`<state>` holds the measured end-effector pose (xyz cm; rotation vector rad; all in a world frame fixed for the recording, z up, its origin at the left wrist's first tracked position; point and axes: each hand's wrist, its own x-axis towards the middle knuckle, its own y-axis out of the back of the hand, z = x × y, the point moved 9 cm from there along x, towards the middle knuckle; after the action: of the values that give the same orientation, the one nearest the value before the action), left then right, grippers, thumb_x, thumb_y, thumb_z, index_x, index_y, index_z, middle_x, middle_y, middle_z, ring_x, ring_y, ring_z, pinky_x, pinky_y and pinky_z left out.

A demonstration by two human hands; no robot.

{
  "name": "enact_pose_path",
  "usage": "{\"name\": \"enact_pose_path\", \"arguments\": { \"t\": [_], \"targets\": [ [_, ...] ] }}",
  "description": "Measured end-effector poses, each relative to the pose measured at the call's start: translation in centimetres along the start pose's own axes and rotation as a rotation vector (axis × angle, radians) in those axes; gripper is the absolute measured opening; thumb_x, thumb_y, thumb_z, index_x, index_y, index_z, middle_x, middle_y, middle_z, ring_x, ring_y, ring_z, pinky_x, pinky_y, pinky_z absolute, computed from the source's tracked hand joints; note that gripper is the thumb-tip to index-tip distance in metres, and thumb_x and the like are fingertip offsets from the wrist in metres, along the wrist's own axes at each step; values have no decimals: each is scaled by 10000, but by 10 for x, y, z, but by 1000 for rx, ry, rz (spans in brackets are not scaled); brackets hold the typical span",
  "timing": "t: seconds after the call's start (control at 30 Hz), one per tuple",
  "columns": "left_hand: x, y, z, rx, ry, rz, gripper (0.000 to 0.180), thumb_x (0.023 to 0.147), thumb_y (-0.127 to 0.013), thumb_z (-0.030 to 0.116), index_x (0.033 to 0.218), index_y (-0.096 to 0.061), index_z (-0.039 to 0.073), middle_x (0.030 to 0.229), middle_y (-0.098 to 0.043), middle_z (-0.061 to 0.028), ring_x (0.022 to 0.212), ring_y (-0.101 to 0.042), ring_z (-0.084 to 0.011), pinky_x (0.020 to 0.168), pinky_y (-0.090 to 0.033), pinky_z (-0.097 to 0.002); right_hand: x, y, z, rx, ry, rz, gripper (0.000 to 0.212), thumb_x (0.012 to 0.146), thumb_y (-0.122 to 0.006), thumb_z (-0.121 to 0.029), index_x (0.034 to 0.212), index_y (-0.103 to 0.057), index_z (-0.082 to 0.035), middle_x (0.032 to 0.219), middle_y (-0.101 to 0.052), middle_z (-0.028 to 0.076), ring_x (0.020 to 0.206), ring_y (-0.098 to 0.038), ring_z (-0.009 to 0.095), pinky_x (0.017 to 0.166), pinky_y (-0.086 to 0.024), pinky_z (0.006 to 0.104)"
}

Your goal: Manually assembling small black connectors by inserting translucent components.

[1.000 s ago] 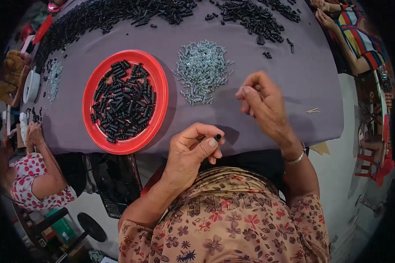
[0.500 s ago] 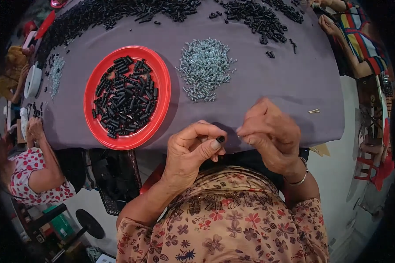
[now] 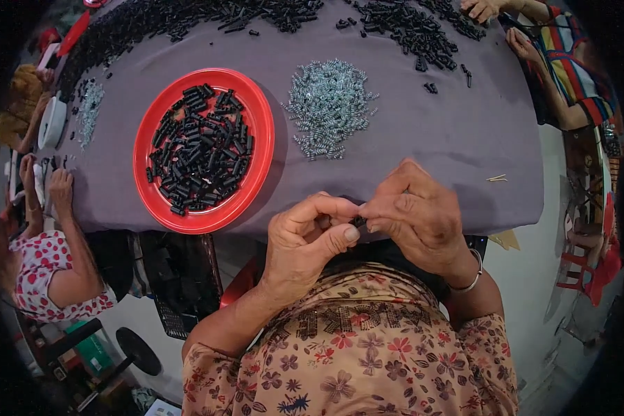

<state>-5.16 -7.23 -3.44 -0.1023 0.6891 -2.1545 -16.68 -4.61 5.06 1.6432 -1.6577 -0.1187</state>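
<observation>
A small black hollow tube (image 3: 358,221) is pinched between the thumb and fingers of my left hand (image 3: 298,239), over the near table edge. My right hand (image 3: 423,218) is closed in a pinch at the tube's open end, its fingertips meeting those of the left. Whatever those right fingertips hold is too small and hidden to make out. Beyond my hands lies a heap of small silvery coil springs (image 3: 329,107). To the left, a round red tray (image 3: 143,197) carries many short black tubular parts (image 3: 201,152).
Large heaps of black parts (image 3: 409,35) line the table's far side. Two thin gold-coloured pins (image 3: 496,178) lie at right on the grey cloth (image 3: 430,132). Co-workers sit left, in a dotted top (image 3: 41,267), and far right, in a striped sleeve (image 3: 572,48).
My right hand has moved left until its fingertips meet the tube in my left hand. The co-worker at left has raised and parted their hands; a hand at far right reaches over the black heap.
</observation>
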Motion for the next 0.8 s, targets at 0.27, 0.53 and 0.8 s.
{"name": "enact_pose_path", "arguments": {
  "t": [0.27,0.53,0.8],
  "targets": [
    [-4,-3,17,85,-88,70,476,769,-683,-59,1166,-424,-4,889,-558,-44,792,-537,-66,696,-442,-184,0,4,2,118,-19,15,211,703,-723,-48,894,-639,-18,776,-619,77,645,-539,213,582,-428,314],
    [-8,-6,26,308,-196,73,494,767,-675,-74,1167,-396,1,884,-551,-53,797,-539,-76,702,-454,-196,-1,6,1,134,25,24,222,699,-728,-43,894,-627,-10,779,-622,79,639,-540,217,572,-440,312],
    [-10,-11,24,382,-263,-6,454,780,-671,-55,1142,-405,4,944,-559,-80,873,-561,-103,755,-475,-209,1,8,-10,99,84,-7,267,682,-757,-116,894,-636,-9,768,-613,74,632,-559,215,563,-454,311]
  ]
}}
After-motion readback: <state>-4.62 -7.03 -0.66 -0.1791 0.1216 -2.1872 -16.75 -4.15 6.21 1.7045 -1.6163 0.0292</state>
